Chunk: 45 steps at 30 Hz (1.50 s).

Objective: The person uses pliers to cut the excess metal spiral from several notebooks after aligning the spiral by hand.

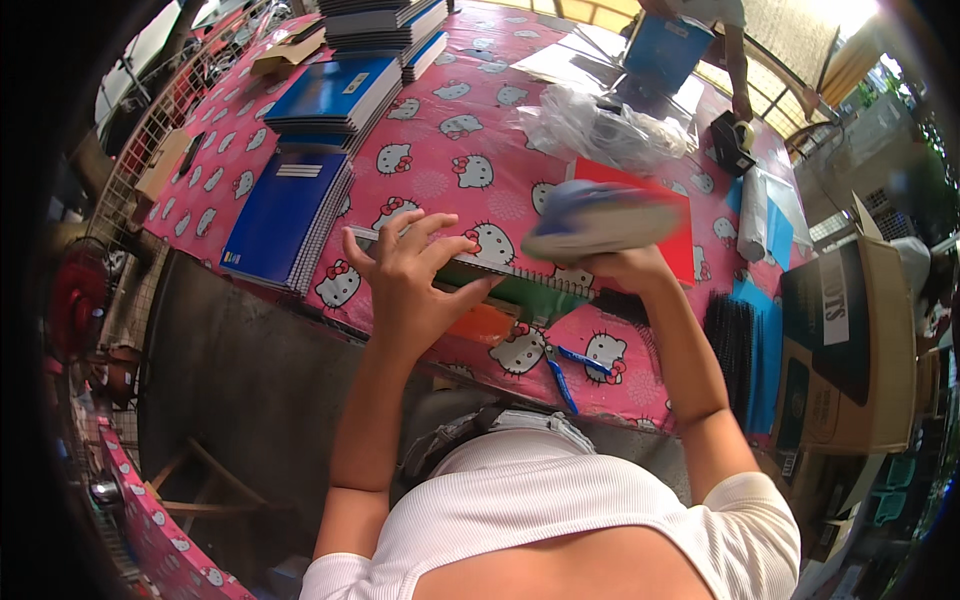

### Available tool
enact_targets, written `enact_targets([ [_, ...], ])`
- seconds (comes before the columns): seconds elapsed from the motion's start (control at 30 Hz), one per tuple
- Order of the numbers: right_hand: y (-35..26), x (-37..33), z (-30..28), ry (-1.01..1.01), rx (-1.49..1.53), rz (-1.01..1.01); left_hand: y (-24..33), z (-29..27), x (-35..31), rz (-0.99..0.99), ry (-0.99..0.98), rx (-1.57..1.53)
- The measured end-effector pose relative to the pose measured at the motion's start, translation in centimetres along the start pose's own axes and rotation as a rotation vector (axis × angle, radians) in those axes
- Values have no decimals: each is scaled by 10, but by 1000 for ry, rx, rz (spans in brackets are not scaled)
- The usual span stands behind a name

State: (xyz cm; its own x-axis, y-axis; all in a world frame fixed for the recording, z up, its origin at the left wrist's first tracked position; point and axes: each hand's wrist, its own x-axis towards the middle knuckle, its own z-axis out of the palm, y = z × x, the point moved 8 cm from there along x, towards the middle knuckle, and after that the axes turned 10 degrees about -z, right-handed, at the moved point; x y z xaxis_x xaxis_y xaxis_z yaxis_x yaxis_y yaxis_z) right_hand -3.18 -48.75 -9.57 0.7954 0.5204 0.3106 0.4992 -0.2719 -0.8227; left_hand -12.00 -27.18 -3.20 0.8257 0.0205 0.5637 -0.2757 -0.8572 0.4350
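Note:
My left hand (pixel 412 285) is open with its fingers spread, at the left end of a spiral-bound book (pixel 530 297) whose green side faces me. A wire coil runs along the book's far edge. My right hand (pixel 635 268) is closed on a blue and whitish thing (pixel 600 220), smeared by motion, so its kind is unclear. It is over the right part of the book, near a red sheet (pixel 683 240). Close to the table's front edge lie pliers with blue handles (pixel 572 372). Something orange (pixel 485 325) shows just in front of the book.
Stacks of blue notebooks (pixel 290 215) stand at the left. Crumpled clear plastic (pixel 610 130) and a black tape dispenser (pixel 733 145) are farther back. Black binding coils (pixel 730 335) lie right, beside a cardboard box (pixel 850 340). Another person's arm (pixel 736 70) reaches in at the far right.

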Motion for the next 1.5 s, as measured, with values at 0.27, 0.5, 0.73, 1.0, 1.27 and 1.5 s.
enact_targets([
  [0.27, -24, 11, 22, -15, -3, -267, -29, 5, -3, -80, -78, -90],
  [0.5, -20, 26, 41, -4, 807, 96, -51, -4, 8, -113, -17, -305],
  [0.73, -19, 37, 37, 115, 540, -137, -63, -10, 12, -146, 2, -355],
  [1.0, -25, 55, 69, -175, 219, -36, -90, -11, 13, -243, -4, -492],
  [1.27, -21, 89, 73, -187, -21, 84, -104, -10, 14, -243, -40, -530],
  [1.5, -2, 92, 95, -264, -221, -4, -118, -1, 10, -519, -172, -749],
])
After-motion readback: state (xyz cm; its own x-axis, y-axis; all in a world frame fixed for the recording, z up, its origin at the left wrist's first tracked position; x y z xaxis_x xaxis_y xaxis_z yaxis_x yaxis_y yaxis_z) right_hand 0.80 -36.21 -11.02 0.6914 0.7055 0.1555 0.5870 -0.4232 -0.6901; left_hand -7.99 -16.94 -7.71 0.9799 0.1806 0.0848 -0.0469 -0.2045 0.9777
